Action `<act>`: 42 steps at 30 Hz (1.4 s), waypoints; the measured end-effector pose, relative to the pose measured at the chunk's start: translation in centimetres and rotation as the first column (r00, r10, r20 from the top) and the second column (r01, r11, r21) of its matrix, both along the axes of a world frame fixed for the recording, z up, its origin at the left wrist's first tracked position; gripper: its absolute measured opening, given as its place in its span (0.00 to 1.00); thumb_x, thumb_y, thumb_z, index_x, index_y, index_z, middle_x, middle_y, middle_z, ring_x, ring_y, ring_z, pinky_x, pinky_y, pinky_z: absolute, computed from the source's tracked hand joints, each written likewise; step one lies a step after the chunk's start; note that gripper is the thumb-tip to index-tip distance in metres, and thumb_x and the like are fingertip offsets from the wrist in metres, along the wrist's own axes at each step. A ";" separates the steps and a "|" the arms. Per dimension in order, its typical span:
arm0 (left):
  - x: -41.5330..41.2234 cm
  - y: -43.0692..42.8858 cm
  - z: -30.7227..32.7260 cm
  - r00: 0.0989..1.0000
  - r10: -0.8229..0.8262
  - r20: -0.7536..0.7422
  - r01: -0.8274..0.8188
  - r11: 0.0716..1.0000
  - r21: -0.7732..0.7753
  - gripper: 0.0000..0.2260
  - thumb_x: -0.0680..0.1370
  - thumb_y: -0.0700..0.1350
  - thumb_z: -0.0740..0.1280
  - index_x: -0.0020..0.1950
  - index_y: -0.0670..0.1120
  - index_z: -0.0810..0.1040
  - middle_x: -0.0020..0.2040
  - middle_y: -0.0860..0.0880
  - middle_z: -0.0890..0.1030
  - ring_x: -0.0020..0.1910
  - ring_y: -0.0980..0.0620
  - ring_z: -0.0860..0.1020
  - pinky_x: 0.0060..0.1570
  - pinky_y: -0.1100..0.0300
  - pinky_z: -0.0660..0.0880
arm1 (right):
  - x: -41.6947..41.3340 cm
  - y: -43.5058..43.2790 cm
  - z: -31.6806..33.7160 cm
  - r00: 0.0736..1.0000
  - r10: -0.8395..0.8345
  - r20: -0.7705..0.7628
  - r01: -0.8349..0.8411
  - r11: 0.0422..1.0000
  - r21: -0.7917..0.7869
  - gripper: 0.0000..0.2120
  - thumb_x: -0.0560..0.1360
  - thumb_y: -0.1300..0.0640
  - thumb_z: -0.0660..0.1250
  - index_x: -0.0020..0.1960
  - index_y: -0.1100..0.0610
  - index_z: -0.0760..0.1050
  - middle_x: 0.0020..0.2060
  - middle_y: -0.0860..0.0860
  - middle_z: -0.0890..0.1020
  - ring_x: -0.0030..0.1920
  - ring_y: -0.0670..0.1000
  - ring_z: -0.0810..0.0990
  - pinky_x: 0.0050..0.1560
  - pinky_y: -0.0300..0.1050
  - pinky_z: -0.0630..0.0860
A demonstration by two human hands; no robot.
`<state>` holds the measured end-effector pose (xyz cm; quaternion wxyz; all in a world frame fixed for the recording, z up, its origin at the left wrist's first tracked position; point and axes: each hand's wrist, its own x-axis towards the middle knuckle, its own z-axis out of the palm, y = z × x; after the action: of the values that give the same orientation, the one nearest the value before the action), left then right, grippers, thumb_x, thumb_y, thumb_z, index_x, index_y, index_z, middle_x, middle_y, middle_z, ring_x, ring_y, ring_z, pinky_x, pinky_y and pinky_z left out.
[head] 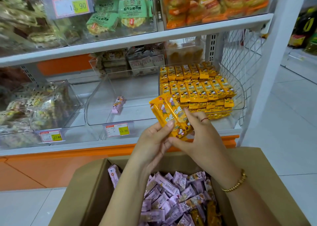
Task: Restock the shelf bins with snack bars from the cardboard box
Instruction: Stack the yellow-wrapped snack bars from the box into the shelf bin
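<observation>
Both the left hand (152, 140) and right hand (201, 140) grasp a bunch of yellow snack bars (169, 112) (held together) above the cardboard box (267, 183).

The upper price tag (71, 3), fixed on the front of the upper bin (147, 25), shows a number on its yellow-green field. It reads 18.90 or maybe 13.90; the second digit is not sure. On the lower shelf, the middle price tag (117, 130) under the middle bin (137, 116) reads 15.80. The left price tag (50, 136) under the left bin (77, 109) reads 17.80. The small print on all three tags is too blurred. The green packets (133, 8) carry large Chinese characters, and the yellow snack bars (171, 117) carry bold lettering; neither is legible.
</observation>
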<state>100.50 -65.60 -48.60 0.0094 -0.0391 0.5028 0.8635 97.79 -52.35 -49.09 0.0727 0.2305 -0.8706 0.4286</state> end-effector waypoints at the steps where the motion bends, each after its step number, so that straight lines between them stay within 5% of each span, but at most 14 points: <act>1: -0.4 0.1 0.6 1.000 -0.013 -0.018 0.013 1.000 -0.013 0.18 0.72 0.42 0.65 0.59 0.35 0.77 0.50 0.40 0.83 0.45 0.49 0.83 0.44 0.59 0.81 | -0.2 -0.2 0.3 0.998 -0.037 -0.051 0.036 0.999 -0.005 0.42 0.68 0.43 0.72 0.76 0.53 0.59 0.57 0.45 0.66 0.57 0.46 0.71 0.48 0.29 0.65; 5: -2.7 -0.3 2.1 0.989 0.112 -0.096 -0.136 0.944 -0.302 0.16 0.75 0.44 0.66 0.61 0.38 0.78 0.52 0.45 0.83 0.50 0.53 0.82 0.50 0.64 0.78 | -3.3 -0.7 1.7 0.959 -0.238 -0.153 0.225 0.969 -0.098 0.35 0.68 0.47 0.71 0.71 0.56 0.66 0.59 0.53 0.73 0.58 0.53 0.73 0.55 0.45 0.70; 8: -4.8 -1.9 1.8 0.887 0.389 -0.248 -0.430 0.502 -0.750 0.18 0.77 0.45 0.68 0.66 0.42 0.75 0.59 0.48 0.80 0.57 0.55 0.78 0.56 0.64 0.73 | -7.3 -1.1 2.8 0.928 -0.351 -0.123 0.352 0.936 -0.012 0.31 0.69 0.47 0.71 0.67 0.57 0.66 0.58 0.55 0.74 0.57 0.55 0.73 0.47 0.42 0.68; 10: -5.5 -2.4 1.2 0.884 0.374 -0.282 -0.415 0.348 -0.841 0.18 0.78 0.44 0.67 0.67 0.44 0.75 0.62 0.48 0.79 0.60 0.53 0.76 0.59 0.59 0.72 | -9.8 -2.0 3.1 0.923 -0.375 -0.092 0.381 0.922 0.068 0.28 0.70 0.46 0.70 0.63 0.58 0.67 0.54 0.56 0.76 0.56 0.57 0.74 0.44 0.43 0.68; 15: -5.9 -2.5 0.5 0.917 0.314 -0.248 -0.353 0.343 -0.870 0.17 0.77 0.42 0.67 0.67 0.46 0.75 0.58 0.49 0.81 0.57 0.54 0.79 0.54 0.63 0.73 | -12.9 -5.5 3.2 0.943 -0.320 -0.089 0.331 0.923 0.195 0.24 0.72 0.44 0.68 0.61 0.58 0.70 0.53 0.58 0.78 0.58 0.60 0.73 0.55 0.51 0.72; 20: -5.9 -3.1 0.5 0.940 0.265 -0.216 -0.303 0.349 -0.887 0.20 0.77 0.45 0.68 0.69 0.48 0.73 0.60 0.48 0.80 0.58 0.54 0.78 0.54 0.64 0.73 | -13.5 -5.6 3.7 0.995 -0.058 0.086 0.042 0.983 0.179 0.29 0.72 0.46 0.71 0.70 0.54 0.69 0.67 0.56 0.68 0.67 0.56 0.68 0.63 0.46 0.67; 27: -4.7 -2.6 0.8 0.951 0.212 -0.227 -0.296 0.402 -0.866 0.19 0.77 0.44 0.68 0.68 0.47 0.74 0.64 0.50 0.78 0.63 0.55 0.74 0.56 0.66 0.70 | -14.4 -5.3 3.4 0.996 -0.084 0.011 0.081 0.984 0.161 0.25 0.71 0.49 0.73 0.66 0.51 0.73 0.63 0.54 0.72 0.62 0.54 0.73 0.61 0.45 0.69; 30: -2.7 -2.9 -0.1 0.937 0.242 -0.254 -0.346 0.528 -0.775 0.15 0.76 0.40 0.68 0.63 0.44 0.77 0.56 0.50 0.81 0.52 0.62 0.78 0.50 0.75 0.73 | -12.6 -4.3 3.6 0.991 -0.104 -0.079 0.109 0.992 0.059 0.17 0.71 0.51 0.73 0.57 0.54 0.76 0.52 0.50 0.74 0.49 0.48 0.74 0.49 0.39 0.69; 33: 0.0 -4.4 -3.0 0.899 0.351 -0.261 -0.428 0.581 -0.692 0.03 0.77 0.39 0.68 0.46 0.45 0.80 0.39 0.49 0.81 0.39 0.55 0.79 0.45 0.62 0.76 | -8.6 -3.1 2.0 0.997 -0.019 -0.069 0.013 0.997 -0.075 0.09 0.70 0.54 0.74 0.38 0.53 0.74 0.32 0.46 0.74 0.32 0.42 0.70 0.35 0.36 0.67; 36: 2.7 -6.7 -7.5 0.877 0.440 -0.193 -0.424 0.520 -0.742 0.16 0.78 0.46 0.67 0.33 0.40 0.72 0.29 0.43 0.75 0.31 0.50 0.72 0.38 0.53 0.71 | -4.6 -2.8 -1.5 0.983 0.175 0.062 -0.174 0.985 -0.022 0.13 0.66 0.60 0.76 0.33 0.52 0.72 0.28 0.44 0.74 0.29 0.40 0.71 0.32 0.35 0.67; 39: 5.3 -8.9 -10.9 0.887 0.462 -0.002 -0.212 0.403 -0.890 0.20 0.78 0.48 0.66 0.30 0.38 0.71 0.25 0.45 0.73 0.27 0.52 0.71 0.34 0.56 0.67 | -2.6 -3.4 -5.9 0.911 0.311 0.271 -0.351 0.929 0.113 0.17 0.65 0.68 0.74 0.33 0.49 0.71 0.30 0.42 0.75 0.31 0.38 0.73 0.34 0.33 0.68; 42: 7.5 -11.4 -14.2 0.866 0.298 0.401 0.328 0.266 -0.907 0.17 0.77 0.49 0.66 0.31 0.42 0.72 0.27 0.47 0.72 0.29 0.50 0.70 0.32 0.59 0.65 | -1.0 -4.2 -10.3 0.770 0.365 0.524 -0.535 0.817 0.217 0.13 0.67 0.67 0.74 0.38 0.52 0.74 0.35 0.43 0.76 0.36 0.42 0.75 0.34 0.31 0.70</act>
<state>107.99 -77.01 -62.79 0.1217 -0.2531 0.8994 0.3350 96.80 -56.56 -59.44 -0.2842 0.3367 -0.8420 0.3113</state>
